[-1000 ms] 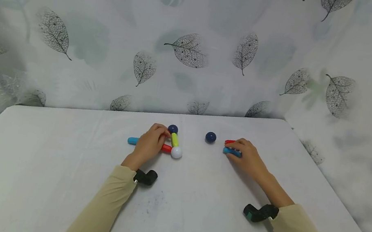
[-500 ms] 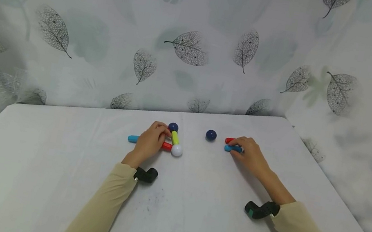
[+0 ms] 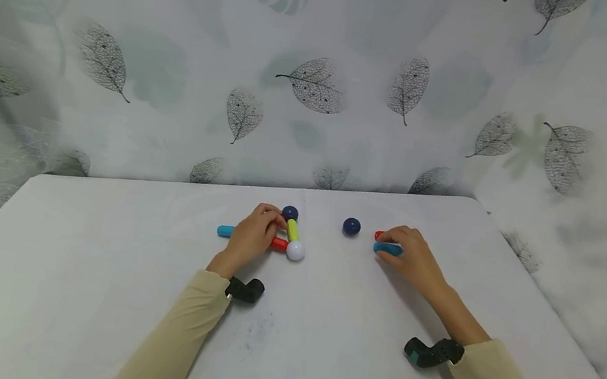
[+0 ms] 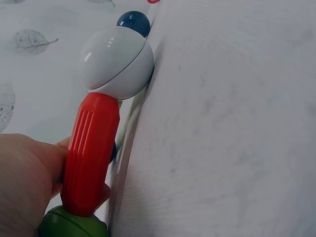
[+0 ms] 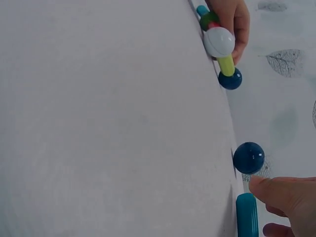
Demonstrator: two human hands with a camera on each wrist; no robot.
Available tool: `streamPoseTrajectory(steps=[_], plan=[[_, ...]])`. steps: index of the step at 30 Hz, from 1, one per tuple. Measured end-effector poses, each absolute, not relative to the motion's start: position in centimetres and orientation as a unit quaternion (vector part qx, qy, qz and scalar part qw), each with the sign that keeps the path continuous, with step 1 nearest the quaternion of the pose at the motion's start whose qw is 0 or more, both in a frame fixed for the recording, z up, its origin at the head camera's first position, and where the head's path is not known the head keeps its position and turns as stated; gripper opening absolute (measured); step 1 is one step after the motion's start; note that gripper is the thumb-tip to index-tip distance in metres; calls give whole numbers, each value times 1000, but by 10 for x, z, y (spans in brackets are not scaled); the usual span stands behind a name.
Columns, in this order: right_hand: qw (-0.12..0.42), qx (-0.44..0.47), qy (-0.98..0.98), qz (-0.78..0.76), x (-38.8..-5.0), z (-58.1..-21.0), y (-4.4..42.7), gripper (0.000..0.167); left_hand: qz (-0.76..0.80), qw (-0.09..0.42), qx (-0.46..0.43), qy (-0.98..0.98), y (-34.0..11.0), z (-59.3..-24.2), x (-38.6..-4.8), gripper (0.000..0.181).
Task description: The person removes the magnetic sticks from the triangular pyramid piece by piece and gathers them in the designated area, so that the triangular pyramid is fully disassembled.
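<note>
My left hand holds a joined piece of toy rods and balls. Within it, a red rod links a white ball to a green ball. A yellow-green rod runs from the white ball to a dark blue ball, and a light blue rod sticks out at left. My right hand pinches a separate blue rod at the table; its finger contact is partly hidden. Behind that rod lies another red rod, mostly covered by the fingers.
A loose dark blue ball sits on the white-covered table between the hands, near the far edge. Leaf-patterned cloth hangs close behind the table. Each wrist carries a black camera.
The head view shifts slightly, moving the whole scene a little to the right. Both hands keep nearly the same places; the right fingers cover more of the rear red rod.
</note>
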State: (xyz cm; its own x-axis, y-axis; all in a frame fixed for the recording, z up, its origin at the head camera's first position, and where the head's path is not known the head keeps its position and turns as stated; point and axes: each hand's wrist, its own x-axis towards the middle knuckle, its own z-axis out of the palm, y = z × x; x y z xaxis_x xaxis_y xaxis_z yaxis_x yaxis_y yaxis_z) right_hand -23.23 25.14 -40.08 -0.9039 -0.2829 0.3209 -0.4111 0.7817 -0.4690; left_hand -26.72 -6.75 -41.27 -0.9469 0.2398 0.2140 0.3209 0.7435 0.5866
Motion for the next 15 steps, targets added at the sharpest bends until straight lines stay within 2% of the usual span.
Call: streamPoseTrajectory(steps=[8,15], plan=[[154,240,-916,283,-231,-407,232,14,-342,43,-141,-928,-67,-413,-265,18],[125,249,-906,319,-227,-412,210,15,-358,27,-152,-921,-68,-409,-267,26]])
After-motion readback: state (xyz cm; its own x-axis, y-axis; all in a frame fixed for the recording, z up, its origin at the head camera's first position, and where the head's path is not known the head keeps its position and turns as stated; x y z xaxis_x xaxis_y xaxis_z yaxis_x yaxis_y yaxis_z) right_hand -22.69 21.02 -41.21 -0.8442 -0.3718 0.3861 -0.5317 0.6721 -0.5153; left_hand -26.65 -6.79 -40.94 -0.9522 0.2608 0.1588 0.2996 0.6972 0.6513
